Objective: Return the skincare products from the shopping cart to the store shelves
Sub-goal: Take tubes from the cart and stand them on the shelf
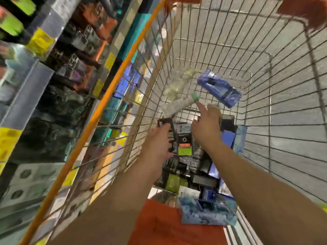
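Note:
I look down into a wire shopping cart (265,82). At its near end lies a pile of dark skincare boxes (192,163). My left hand (156,140) reaches in and grips a narrow black box (165,125) at the pile's left edge. My right hand (206,126) hovers open above the pile, its fingers stretched toward a white tube with a green cap (182,103). Beyond that lie a pale green-capped bottle (178,82) and a blue box (219,87) on the cart floor. A black box with a green and orange label (184,138) sits between my hands.
Store shelves (26,96) with dark products and yellow price tags run along the left, close to the cart's orange rail (106,106). The orange seat flap (159,225) and a light blue packet (208,213) are nearest me. Grey floor shows through the wire on the right.

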{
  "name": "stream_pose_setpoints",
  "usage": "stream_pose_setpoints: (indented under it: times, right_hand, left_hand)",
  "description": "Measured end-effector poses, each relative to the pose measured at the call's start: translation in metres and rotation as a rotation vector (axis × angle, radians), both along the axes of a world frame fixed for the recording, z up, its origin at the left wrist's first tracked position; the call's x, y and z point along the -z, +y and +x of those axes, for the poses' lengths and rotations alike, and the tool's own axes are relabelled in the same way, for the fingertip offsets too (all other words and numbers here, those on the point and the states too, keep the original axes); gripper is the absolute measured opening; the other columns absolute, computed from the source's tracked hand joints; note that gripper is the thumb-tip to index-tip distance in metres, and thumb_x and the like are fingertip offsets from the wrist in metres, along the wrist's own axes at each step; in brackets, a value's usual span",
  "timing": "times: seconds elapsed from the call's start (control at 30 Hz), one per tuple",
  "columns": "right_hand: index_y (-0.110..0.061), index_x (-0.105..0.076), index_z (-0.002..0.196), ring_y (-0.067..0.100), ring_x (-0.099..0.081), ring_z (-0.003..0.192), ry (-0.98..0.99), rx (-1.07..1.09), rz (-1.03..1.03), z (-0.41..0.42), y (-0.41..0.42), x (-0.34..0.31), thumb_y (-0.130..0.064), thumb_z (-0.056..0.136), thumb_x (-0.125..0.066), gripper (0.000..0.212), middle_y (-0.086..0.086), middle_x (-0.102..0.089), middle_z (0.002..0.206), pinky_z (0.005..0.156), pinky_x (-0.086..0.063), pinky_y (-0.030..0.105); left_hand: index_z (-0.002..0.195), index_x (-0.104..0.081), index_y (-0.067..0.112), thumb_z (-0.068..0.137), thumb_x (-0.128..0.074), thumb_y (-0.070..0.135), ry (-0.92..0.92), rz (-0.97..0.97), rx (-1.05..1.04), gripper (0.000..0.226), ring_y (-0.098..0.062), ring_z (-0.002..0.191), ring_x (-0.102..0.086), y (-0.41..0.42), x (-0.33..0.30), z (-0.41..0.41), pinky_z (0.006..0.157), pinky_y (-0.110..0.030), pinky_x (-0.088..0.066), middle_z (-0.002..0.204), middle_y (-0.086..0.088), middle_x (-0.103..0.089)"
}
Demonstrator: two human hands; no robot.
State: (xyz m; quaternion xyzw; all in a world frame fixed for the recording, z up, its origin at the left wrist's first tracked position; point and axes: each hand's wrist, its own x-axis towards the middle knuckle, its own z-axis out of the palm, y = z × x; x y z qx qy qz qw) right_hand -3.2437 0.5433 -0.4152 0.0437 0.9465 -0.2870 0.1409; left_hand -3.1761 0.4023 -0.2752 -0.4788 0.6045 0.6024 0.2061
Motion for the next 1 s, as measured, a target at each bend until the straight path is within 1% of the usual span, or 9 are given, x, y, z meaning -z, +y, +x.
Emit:
stream_pose_setpoints:
  times: [0.17, 0.27, 0.37, 0.47, 0.6, 0.7, 0.87, 0.93, 1.0]
  right_hand:
    - [-0.02, -0.03, 0.161, 0.039, -0.012, 0.157, 0.084, -0.177, 0.181, -0.029, -0.018, 0.02, -0.002, 0.087, -0.064, 0.083, 0.018, -0.018, 0.169, 0.126, -0.018, 0.055]
    - [-0.016, -0.027, 0.161, 0.036, -0.007, 0.158, 0.174, -0.294, 0.256, -0.048, -0.029, 0.021, 0.004, 0.087, -0.057, 0.083, 0.015, -0.015, 0.171, 0.127, -0.016, 0.056]
    - [-0.014, -0.014, 0.163, 0.034, -0.001, 0.159, 0.169, -0.458, 0.403, -0.062, -0.03, 0.028, 0.0, 0.092, -0.055, 0.084, 0.013, -0.007, 0.172, 0.128, -0.01, 0.055]
    - [-0.014, -0.014, 0.163, 0.037, -0.014, 0.156, 0.125, -0.518, 0.502, -0.063, -0.028, 0.036, -0.004, 0.092, -0.059, 0.085, 0.016, -0.022, 0.166, 0.127, -0.013, 0.056]
    - [-0.015, -0.035, 0.154, 0.04, -0.046, 0.127, 0.084, -0.471, 0.498, -0.046, -0.025, 0.042, -0.004, 0.094, -0.056, 0.064, 0.018, -0.048, 0.14, 0.105, -0.041, 0.052]
    - [-0.014, -0.037, 0.151, 0.039, -0.047, 0.12, 0.088, -0.416, 0.467, -0.031, -0.025, 0.041, 0.004, 0.086, -0.06, 0.071, 0.018, -0.049, 0.13, 0.097, -0.042, 0.048]
    - [-0.014, -0.034, 0.152, 0.04, -0.045, 0.118, 0.027, -0.191, 0.327, -0.008, -0.026, 0.023, 0.003, 0.086, -0.06, 0.073, 0.02, -0.048, 0.127, 0.098, -0.04, 0.05]
    - [-0.011, -0.035, 0.152, 0.039, -0.047, 0.115, 0.022, -0.036, 0.18, 0.007, -0.024, 0.011, -0.009, 0.094, -0.06, 0.063, 0.02, -0.049, 0.126, 0.096, -0.043, 0.049]
    - [-0.009, -0.044, 0.142, 0.034, -0.054, 0.107, 0.005, 0.125, -0.041, 0.024, -0.024, -0.012, -0.022, 0.101, -0.053, 0.044, 0.014, -0.053, 0.119, 0.087, -0.05, 0.045]
  left_hand:
    - [0.101, -0.063, 0.027, 0.102, -0.057, 0.041, -0.022, -0.019, 0.006, 0.015, -0.018, 0.098, -0.064, -0.006, 0.023, 0.008, 0.093, -0.047, -0.058, 0.109, 0.002, -0.067]
    - [0.091, -0.061, 0.027, 0.106, -0.049, 0.032, -0.025, -0.031, 0.171, 0.02, -0.027, 0.104, -0.061, -0.009, 0.03, 0.015, 0.096, -0.054, -0.056, 0.112, -0.005, -0.061]
    - [0.11, -0.067, 0.022, 0.1, -0.046, 0.032, -0.052, -0.034, 0.235, 0.025, -0.035, 0.126, -0.058, -0.01, 0.036, 0.017, 0.104, -0.059, -0.049, 0.123, -0.006, -0.06]
    - [0.104, -0.065, 0.021, 0.106, -0.048, 0.026, -0.071, -0.045, 0.209, 0.018, -0.027, 0.112, -0.061, -0.013, 0.036, 0.018, 0.101, -0.052, -0.053, 0.126, -0.005, -0.063]
    - [0.088, -0.06, 0.028, 0.107, -0.05, 0.024, -0.12, -0.016, 0.147, 0.021, -0.019, 0.1, -0.058, -0.016, 0.043, 0.022, 0.098, -0.046, -0.057, 0.123, -0.003, -0.062]
    - [0.089, -0.059, 0.028, 0.106, -0.05, 0.025, -0.116, 0.008, 0.126, 0.019, -0.02, 0.099, -0.058, -0.015, 0.039, 0.023, 0.098, -0.048, -0.057, 0.129, -0.011, -0.062]
    - [0.079, -0.06, 0.023, 0.103, -0.052, 0.026, -0.107, -0.055, 0.06, 0.025, -0.021, 0.085, -0.054, -0.012, 0.024, 0.023, 0.104, -0.052, -0.051, 0.09, -0.005, -0.059]
    - [0.076, -0.056, 0.021, 0.104, -0.049, 0.024, -0.098, -0.082, 0.075, 0.029, -0.025, 0.091, -0.056, -0.01, 0.017, 0.022, 0.105, -0.054, -0.05, 0.089, -0.001, -0.058]
    - [0.08, -0.058, 0.02, 0.107, -0.043, 0.017, -0.074, -0.068, 0.096, 0.031, -0.034, 0.112, -0.06, -0.004, 0.006, 0.018, 0.106, -0.056, -0.047, 0.108, -0.012, -0.065]
